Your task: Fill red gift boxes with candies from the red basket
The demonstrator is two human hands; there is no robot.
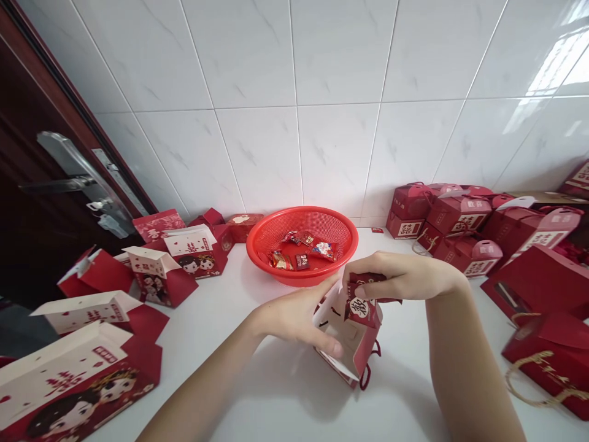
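A red gift box (346, 341) with a white inside is tilted on the white table in front of me, its open end facing me. Dark red cord loops hang from its right side. My left hand (297, 316) grips the box's left wall, thumb over the opening and fingers hidden behind it. My right hand (391, 276) is closed on a red panel (361, 308) with a round white character at the box's upper right. Whether this panel is a flap of the box, I cannot tell. Just behind stands a red plastic basket (301, 279) holding several wrapped sweets (324, 250).
Open red-and-white boxes (64, 374) line the left side. Closed red boxes (460, 212) are stacked at the back right, and a red box with a rope handle (552, 362) stands at the right edge. A tiled wall (340, 153) rises behind, with a door handle (69, 184) at left.
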